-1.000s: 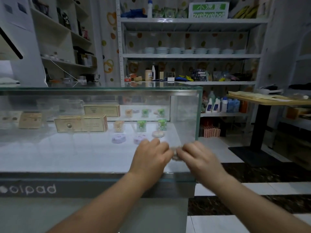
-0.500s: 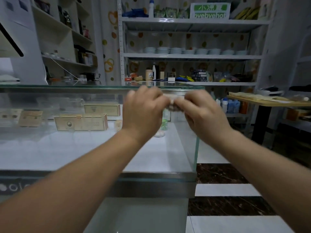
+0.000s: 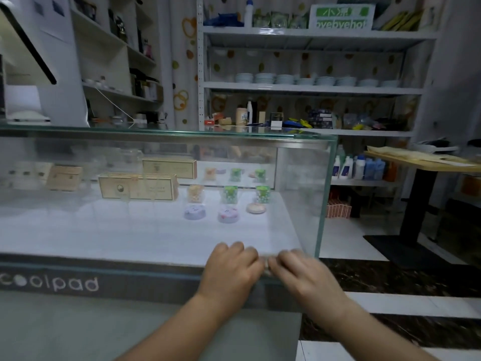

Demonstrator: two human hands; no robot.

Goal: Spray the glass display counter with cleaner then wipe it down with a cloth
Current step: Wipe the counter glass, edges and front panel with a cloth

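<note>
a mostly hidden cloth (image 3: 266,267) is gripped between the curled left hand (image 3: 231,269) and right hand (image 3: 304,272). it is pressed against the worktop glass (image 3: 104,230).

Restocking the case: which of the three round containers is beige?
The rightmost round container; the middle container is pinkish, the left container purple.

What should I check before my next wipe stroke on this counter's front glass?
1. Cloth held between left hand and right hand: ok, mostly hidden.
2. Hands low on front glass, near its right corner: ok.
3. Glass above hands unobstructed: ok.
4. Cleaner sprayed on glass: cannot tell.
5. Spray bottle in reach: cannot tell.
</note>
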